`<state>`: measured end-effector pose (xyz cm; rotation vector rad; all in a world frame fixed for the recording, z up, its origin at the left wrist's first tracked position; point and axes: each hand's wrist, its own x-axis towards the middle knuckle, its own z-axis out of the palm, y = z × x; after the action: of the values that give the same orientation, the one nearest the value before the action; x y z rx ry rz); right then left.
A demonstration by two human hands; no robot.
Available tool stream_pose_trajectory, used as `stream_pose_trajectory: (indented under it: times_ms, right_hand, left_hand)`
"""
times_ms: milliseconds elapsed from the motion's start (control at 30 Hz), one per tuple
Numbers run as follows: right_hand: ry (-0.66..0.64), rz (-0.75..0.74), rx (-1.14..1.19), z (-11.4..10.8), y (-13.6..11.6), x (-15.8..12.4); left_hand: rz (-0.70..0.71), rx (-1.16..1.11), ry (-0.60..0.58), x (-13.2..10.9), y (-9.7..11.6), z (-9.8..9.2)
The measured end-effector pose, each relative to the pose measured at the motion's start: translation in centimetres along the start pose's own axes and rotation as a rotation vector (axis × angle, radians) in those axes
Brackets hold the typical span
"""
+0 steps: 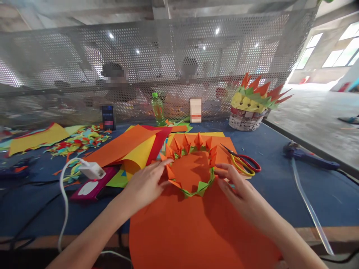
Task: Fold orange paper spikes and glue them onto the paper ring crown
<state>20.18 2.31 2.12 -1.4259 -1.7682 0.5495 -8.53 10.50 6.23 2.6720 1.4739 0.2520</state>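
A ring-shaped paper crown, with a folded green band and orange pointed spikes, rests on a large orange sheet. My left hand grips its left side, fingers over the orange points and thumb hidden. On the opposite side, my right hand is closed at the green band, fingertips pressed against it. The orange spikes stand up at the back, while a stretch of green band at the front right carries none. Scissors with red and yellow handles lie just beyond my right hand, blades partly open.
Coloured sheets and paper scraps lie left. A white charger sits on a purple power strip. Behind are a green-capped bottle and a decorated paper basket. A glue gun with a glue stick lies right.
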Motion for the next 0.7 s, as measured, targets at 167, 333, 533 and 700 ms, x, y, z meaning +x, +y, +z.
stream_pose_trajectory:
  times_ms: [167,333,533,700]
  right_hand:
    - [0.013,0.012,0.018,-0.1,0.1,0.2]
    - [0.029,0.007,-0.001,0.1,0.8,0.2]
    - [0.094,0.005,-0.062,0.4,1.1,-1.5]
    - [0.115,-0.045,-0.088,1.5,0.2,-2.5]
  left_hand:
    - [0.02,0.021,0.031,2.9,-1.1,-0.3]
    - [0.003,0.082,0.081,4.3,-2.1,-0.6]
    - [0.012,0.18,0.363,1.3,-0.5,-2.4]
    - [0.322,0.15,0.279,0.5,2.5,-2.5]
